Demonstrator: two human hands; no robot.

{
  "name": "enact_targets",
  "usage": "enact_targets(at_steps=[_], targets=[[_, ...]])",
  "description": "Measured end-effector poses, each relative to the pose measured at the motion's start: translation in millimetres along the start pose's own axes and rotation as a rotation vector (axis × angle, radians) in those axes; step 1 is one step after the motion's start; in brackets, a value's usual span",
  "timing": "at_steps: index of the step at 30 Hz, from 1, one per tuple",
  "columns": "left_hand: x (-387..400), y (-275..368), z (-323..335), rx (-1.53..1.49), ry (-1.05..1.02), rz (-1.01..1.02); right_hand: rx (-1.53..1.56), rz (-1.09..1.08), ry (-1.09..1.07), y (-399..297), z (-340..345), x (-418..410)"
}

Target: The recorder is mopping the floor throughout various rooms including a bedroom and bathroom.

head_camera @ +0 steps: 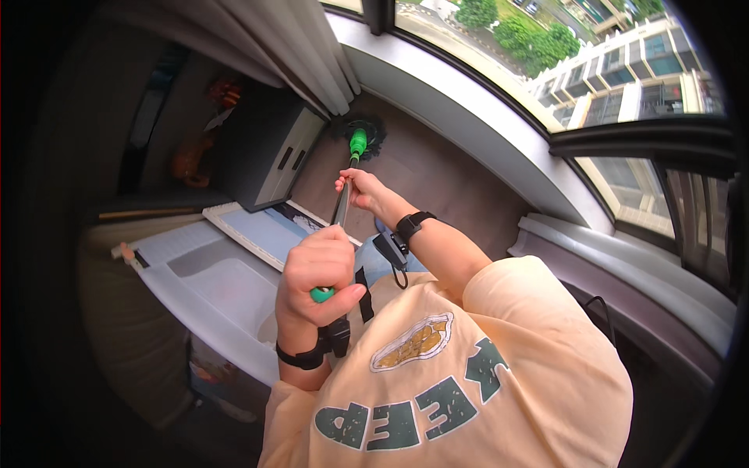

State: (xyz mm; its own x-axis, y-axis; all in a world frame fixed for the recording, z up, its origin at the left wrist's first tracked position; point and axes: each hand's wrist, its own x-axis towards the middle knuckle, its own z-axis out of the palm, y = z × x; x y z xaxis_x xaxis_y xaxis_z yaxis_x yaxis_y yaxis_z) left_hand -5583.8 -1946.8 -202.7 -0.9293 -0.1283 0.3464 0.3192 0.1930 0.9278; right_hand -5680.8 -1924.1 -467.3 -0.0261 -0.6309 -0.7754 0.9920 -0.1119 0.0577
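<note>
My left hand (319,275) is closed around the upper end of a mop handle, whose green tip shows between the fingers and thumb. Further down the same grey pole (341,210), my right hand (361,188) holds it with curled fingers. The pole slants away to a bright green socket (358,141) on a round mop head with dark strands (374,134). That mop head rests on the brown floor, close to the curtain hem and the cabinet corner. Each wrist wears a black strap with a small device.
A grey cabinet (281,158) with two dark handles stands left of the mop head, below a grey curtain (292,47). A white-framed panel (251,231) and a pale plastic-like piece (216,286) lie nearer on the left. The window sill (456,88) runs along the right.
</note>
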Motion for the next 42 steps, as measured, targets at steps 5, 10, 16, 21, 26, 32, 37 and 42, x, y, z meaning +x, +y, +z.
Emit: enact_targets(at_steps=[5,10,16,21,26,32,37,42], targets=[[46.6,-0.5,7.2,-0.285,-0.175,0.008,0.171,-0.050,-0.085,-36.7,-32.1,-61.8],[80.4,-37.2,40.9,-0.519,-0.441,-0.115,0.247,-0.248,-0.006,-66.9,-107.7,-115.3],[91.7,-104.6,109.7,-0.713,-0.592,-0.164,0.367,-0.463,0.032,-85.9,-230.6,-133.9],[82.5,-133.7,146.0,-0.762,-0.685,-0.307,0.501,-0.548,0.286,-83.4,-260.0,-153.2],[94.1,-127.6,103.8,-0.706,-0.813,-0.220,0.587,-0.621,0.382,-73.2,-223.1,-130.2],[125.6,-98.6,-57.4,-0.708,-0.605,-0.119,0.578,-0.584,0.193,-51.8,-63.9,-42.2],[157.5,-52.1,-188.5,-0.613,-0.553,-0.136,0.588,-0.544,-0.011,-12.2,106.4,0.5],[171.4,-41.1,-223.2,-0.457,-0.665,-0.161,0.582,-0.443,-0.146,-4.1,178.0,59.7]])
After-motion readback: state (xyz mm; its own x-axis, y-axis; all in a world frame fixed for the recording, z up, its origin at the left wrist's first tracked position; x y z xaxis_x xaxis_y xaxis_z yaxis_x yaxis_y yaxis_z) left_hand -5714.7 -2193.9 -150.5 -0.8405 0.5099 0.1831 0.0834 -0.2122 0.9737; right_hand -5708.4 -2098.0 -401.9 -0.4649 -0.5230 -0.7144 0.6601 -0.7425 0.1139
